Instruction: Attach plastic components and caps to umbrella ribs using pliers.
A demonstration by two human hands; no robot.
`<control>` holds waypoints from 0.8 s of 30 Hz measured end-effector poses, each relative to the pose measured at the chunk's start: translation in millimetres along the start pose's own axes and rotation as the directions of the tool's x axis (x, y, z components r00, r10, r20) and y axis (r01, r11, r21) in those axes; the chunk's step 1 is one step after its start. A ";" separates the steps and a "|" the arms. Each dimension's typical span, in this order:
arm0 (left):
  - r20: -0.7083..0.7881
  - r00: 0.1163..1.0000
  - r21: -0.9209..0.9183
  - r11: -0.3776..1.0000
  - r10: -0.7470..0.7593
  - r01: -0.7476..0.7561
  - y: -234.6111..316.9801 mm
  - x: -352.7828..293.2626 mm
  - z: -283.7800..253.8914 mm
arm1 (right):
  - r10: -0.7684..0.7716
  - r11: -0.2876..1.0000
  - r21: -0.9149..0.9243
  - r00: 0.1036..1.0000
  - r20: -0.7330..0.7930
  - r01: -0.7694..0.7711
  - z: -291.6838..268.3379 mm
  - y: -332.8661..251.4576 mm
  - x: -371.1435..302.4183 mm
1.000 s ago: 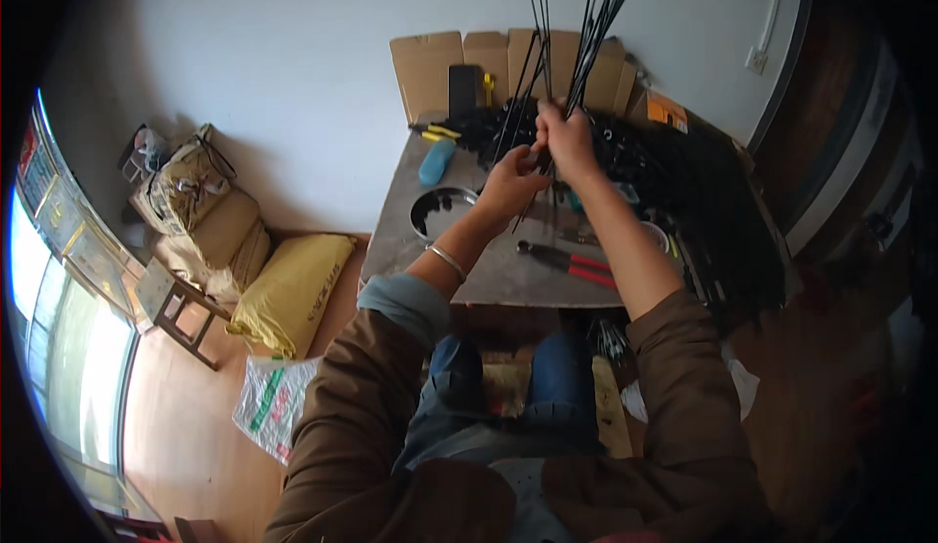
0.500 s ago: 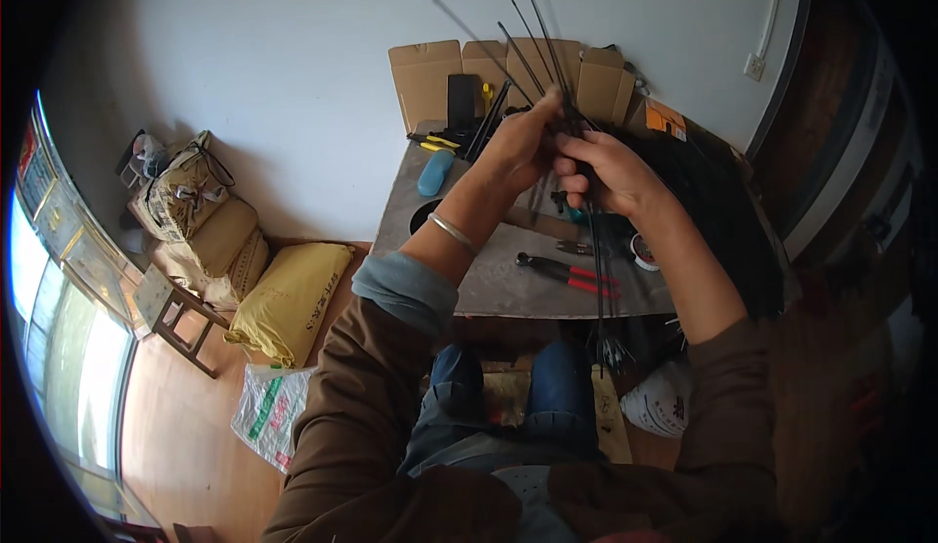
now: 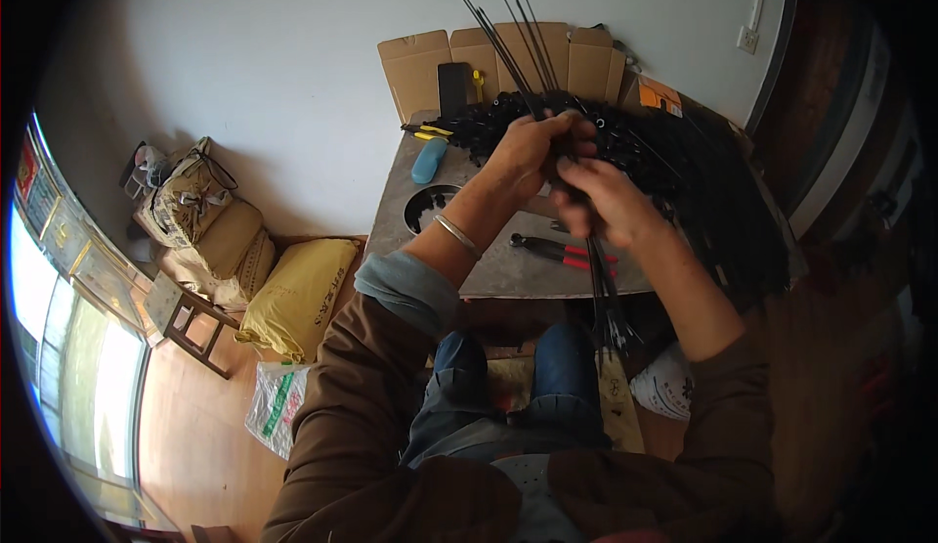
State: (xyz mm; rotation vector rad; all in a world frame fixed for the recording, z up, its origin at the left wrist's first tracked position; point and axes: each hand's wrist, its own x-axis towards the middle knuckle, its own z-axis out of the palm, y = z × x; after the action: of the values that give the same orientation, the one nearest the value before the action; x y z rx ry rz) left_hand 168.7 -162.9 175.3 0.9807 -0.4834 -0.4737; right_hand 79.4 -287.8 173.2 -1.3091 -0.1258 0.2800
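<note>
Several long thin black rods [image 3: 501,54] stand steeply between my hands above the table, their tops fanned into two loose clusters. My left hand [image 3: 531,152] is closed around the upper part of the bundle. Just below and to the right, my right hand [image 3: 611,196] has its fingers curled at the same rods, partly smeared by motion. The lower lengths of the rods hang past the table's front edge, with paler, spread ends above my knees. Under my hands lie red-handled pliers [image 3: 552,248] on the grey tabletop [image 3: 489,274].
A round dish [image 3: 408,213] with black bits sits left of the pliers. Behind it lie a blue oblong object [image 3: 430,160] and a yellow-handled tool [image 3: 427,132]. Black parts [image 3: 635,137] heap along the back before cardboard [image 3: 415,66]; long black strands [image 3: 728,191] cover the right side.
The rod tops at the left have drawn together into a tighter cluster. My left hand has turned slightly, and my right hand has dropped a little along the bundle. The view has shifted slightly.
</note>
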 end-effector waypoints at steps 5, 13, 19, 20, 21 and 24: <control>0.077 0.994 -0.151 0.985 -0.073 0.083 12.4 5.8 -6.4 | -0.023 0.998 0.054 0.998 -0.051 0.026 -9.0 33.8 -28.2; -0.050 0.999 -0.087 0.996 0.006 -0.010 7.1 17.2 -18.2 | -0.030 0.998 -0.050 0.999 -0.037 0.028 -19.9 59.9 -46.2; -0.030 0.999 -0.055 0.998 -0.031 0.029 4.9 12.0 -17.5 | -0.049 0.988 -0.150 0.997 -0.054 0.040 -33.6 65.1 -36.4; -0.013 0.999 -0.047 0.998 -0.030 0.030 5.5 7.9 -14.6 | -0.115 0.975 -0.196 0.992 -0.057 0.102 -41.9 69.4 -29.0; 0.004 0.999 -0.040 0.999 -0.032 0.032 5.4 4.6 -12.9 | -0.177 0.952 -0.273 0.976 -0.124 0.138 -54.5 74.9 -19.0; 0.044 0.992 -0.053 0.992 -0.117 0.119 6.0 1.2 -18.2 | -0.455 0.668 -0.718 0.872 -0.183 0.198 -98.9 108.2 14.3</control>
State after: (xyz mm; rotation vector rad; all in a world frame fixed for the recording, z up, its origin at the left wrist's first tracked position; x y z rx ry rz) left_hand 181.2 -148.7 172.1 0.9513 -0.4479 -0.6111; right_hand 103.4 -351.2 42.5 -2.0215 -0.1731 -0.3708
